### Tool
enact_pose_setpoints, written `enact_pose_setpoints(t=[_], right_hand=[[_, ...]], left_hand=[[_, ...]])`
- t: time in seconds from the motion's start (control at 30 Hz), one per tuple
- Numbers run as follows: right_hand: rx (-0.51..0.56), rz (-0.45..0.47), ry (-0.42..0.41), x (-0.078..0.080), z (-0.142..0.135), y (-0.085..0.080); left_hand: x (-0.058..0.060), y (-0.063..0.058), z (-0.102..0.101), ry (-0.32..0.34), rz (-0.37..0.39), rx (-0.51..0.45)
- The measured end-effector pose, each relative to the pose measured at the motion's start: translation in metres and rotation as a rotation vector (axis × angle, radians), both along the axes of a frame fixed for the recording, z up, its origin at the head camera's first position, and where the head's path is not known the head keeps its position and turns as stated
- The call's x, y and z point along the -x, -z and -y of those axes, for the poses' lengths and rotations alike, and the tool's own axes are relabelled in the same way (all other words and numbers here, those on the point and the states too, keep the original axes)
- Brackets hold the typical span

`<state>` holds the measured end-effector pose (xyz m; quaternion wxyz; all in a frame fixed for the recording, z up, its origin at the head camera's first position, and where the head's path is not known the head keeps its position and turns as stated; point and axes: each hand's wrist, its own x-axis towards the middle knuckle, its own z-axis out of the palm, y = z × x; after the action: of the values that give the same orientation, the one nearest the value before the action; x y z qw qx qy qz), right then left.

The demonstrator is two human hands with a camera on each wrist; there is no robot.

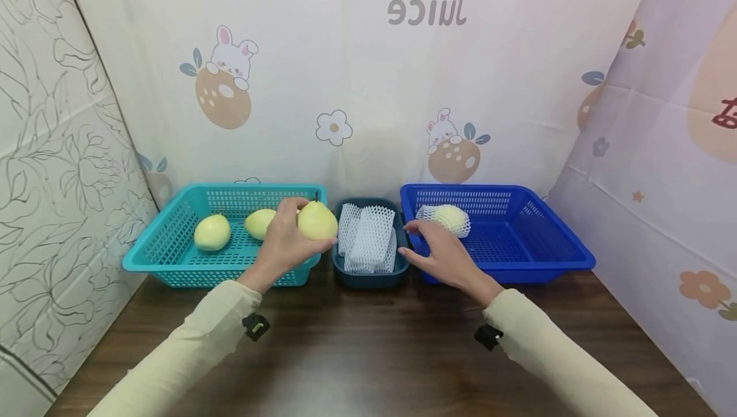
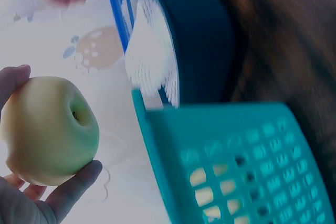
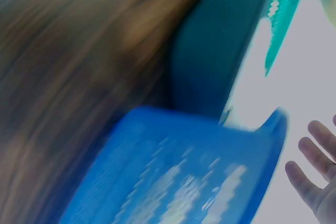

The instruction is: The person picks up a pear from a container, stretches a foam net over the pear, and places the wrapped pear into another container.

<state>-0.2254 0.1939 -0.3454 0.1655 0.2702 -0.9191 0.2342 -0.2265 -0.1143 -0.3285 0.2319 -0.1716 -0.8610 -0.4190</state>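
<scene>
My left hand (image 1: pixel 286 236) grips a yellow-green pear (image 1: pixel 317 220) by its sides, raised at the right rim of the teal basket (image 1: pixel 167 268). The left wrist view shows the held pear (image 2: pixel 50 129) with thumb and fingers around it. Nothing is in my right hand (image 1: pixel 440 252), its fingers spread over the left rim of the blue basket (image 1: pixel 535 267). Between the baskets, white foam net sleeves (image 1: pixel 373 235) lie in a small dark bin (image 1: pixel 371 281). Inside the blue basket rests a pear (image 1: pixel 451 219) wearing a foam net.
Two more pears lie in the teal basket, one pear (image 1: pixel 212 233) at its left and another pear (image 1: pixel 260 223) partly behind my left hand. All three containers stand in a row at the back of the dark wooden table (image 1: pixel 368 353), against a printed curtain (image 1: pixel 357 71).
</scene>
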Motion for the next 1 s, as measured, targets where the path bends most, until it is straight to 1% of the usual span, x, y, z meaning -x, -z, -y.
enact_pose_setpoints(t=[0.1,0.2,0.27,0.33,0.4,0.47,0.53,0.63,0.73,0.83,0.93,1.0], right_hand=[[0.073,0.042,-0.069,0.000,0.018,-0.006],[0.163,0.134,-0.136,-0.001,0.036,-0.008],[0.222,0.221,-0.169,-0.001,0.046,-0.009],[0.285,0.312,-0.195,-0.003,0.055,-0.011],[0.344,0.380,-0.206,-0.006,0.062,-0.013],[0.428,0.425,-0.216,-0.010,0.069,-0.013],[0.491,0.441,-0.223,-0.012,0.074,-0.012],[0.490,0.459,-0.206,-0.013,0.077,-0.010],[0.416,0.479,-0.172,-0.012,0.084,-0.001],[0.384,0.462,-0.136,-0.011,0.083,0.004],[0.392,0.440,-0.149,-0.011,0.079,0.007],[0.408,0.433,-0.154,-0.012,0.075,0.008]], left_hand=[[-0.004,0.003,-0.009,0.036,-0.039,0.003],[-0.008,0.007,-0.019,0.060,-0.055,0.011],[-0.011,0.010,-0.025,0.072,-0.065,0.016],[-0.014,0.013,-0.032,0.078,-0.067,0.006],[-0.018,0.017,-0.038,0.091,-0.071,-0.023],[-0.022,0.023,-0.043,0.097,-0.064,-0.057],[-0.024,0.030,-0.048,0.102,-0.050,-0.091],[-0.027,0.042,-0.057,0.089,-0.026,-0.134],[-0.030,0.052,-0.055,0.064,-0.009,-0.124],[-0.029,0.055,-0.058,0.076,-0.021,-0.079],[-0.027,0.054,-0.060,0.105,-0.029,-0.060],[-0.026,0.054,-0.062,0.135,-0.016,-0.048]])
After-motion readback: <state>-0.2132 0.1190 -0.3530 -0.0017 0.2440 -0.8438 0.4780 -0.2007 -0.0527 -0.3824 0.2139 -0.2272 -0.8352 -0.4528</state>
